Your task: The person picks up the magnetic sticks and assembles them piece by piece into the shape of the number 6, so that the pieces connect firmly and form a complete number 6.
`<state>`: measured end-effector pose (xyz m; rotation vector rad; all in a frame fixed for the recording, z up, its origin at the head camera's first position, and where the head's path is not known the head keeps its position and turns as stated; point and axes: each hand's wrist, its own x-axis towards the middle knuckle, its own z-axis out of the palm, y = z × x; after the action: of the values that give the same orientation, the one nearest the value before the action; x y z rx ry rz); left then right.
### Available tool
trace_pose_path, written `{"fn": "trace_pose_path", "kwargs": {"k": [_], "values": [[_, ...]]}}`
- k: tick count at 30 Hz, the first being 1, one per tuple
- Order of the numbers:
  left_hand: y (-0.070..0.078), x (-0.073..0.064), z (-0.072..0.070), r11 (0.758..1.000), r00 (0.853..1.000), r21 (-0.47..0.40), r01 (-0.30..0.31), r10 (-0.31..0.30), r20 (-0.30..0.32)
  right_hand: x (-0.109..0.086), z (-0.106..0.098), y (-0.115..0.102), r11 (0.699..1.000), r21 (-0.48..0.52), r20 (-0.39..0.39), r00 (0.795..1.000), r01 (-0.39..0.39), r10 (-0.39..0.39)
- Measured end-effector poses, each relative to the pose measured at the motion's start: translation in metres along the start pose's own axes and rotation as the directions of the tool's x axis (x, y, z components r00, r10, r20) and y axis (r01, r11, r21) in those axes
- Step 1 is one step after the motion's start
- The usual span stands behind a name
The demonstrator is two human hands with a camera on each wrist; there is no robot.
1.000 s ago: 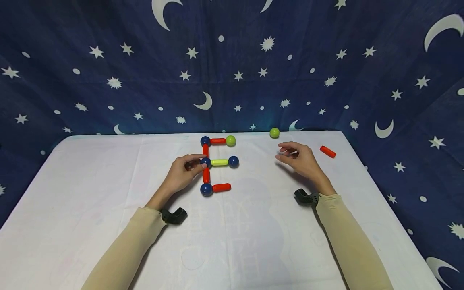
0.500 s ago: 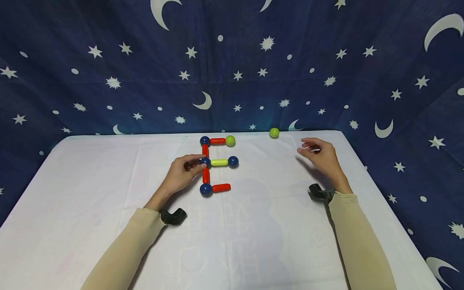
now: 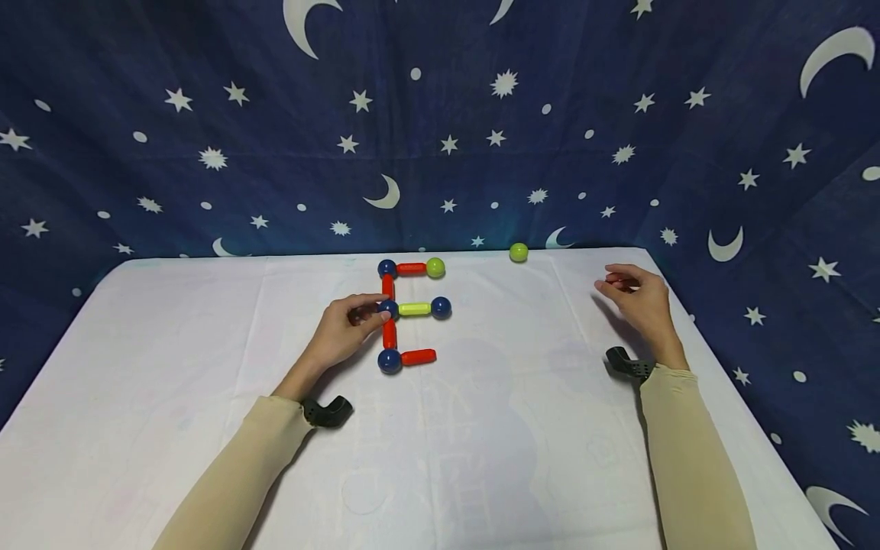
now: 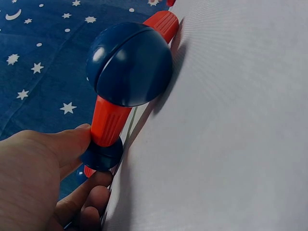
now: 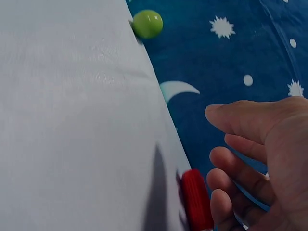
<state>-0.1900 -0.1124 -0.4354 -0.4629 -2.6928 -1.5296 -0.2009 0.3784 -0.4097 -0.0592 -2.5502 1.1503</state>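
An E-shaped figure of balls and rods lies on the white table. My left hand [image 3: 344, 328] pinches its middle blue ball [image 3: 389, 308] between thumb and fingers. From that ball a yellow-green rod [image 3: 415, 309] runs right to another blue ball [image 3: 441, 308]. The top arm is a red rod [image 3: 412, 269] ending in a green ball [image 3: 435, 267]. At the bottom, a red rod [image 3: 418, 357] joins a blue ball [image 3: 389, 361]. My right hand [image 3: 642, 305] hovers at the right, fingers loosely bent, holding nothing. Below it lies a loose red rod [image 5: 196, 199], hidden in the head view.
A loose green ball [image 3: 519, 252] sits at the table's back edge. Behind hangs a dark blue cloth [image 3: 440, 176] with moons and stars. The white tablecloth [image 3: 522, 458] spreads toward the front.
My right hand has moved rightward over the loose red rod, which it now hides in the head view. The left hand keeps its pinch on the middle blue ball.
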Motion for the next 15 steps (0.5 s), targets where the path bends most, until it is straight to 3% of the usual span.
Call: {"fn": "trace_pose_path", "kwargs": {"k": [10, 15], "values": [[0.000, 0.001, 0.000, 1.000, 1.000, 0.001, 0.005, -0.005, 0.005, -0.003, -0.007, 0.012, 0.992, -0.060, -0.108, 0.989, -0.113, 0.106], [0.000, 0.001, 0.000, 1.000, 1.000, 0.011, 0.004, -0.004, 0.007, -0.004, -0.005, 0.017, 0.981, -0.078, -0.123, 0.978, -0.176, 0.166]]}}
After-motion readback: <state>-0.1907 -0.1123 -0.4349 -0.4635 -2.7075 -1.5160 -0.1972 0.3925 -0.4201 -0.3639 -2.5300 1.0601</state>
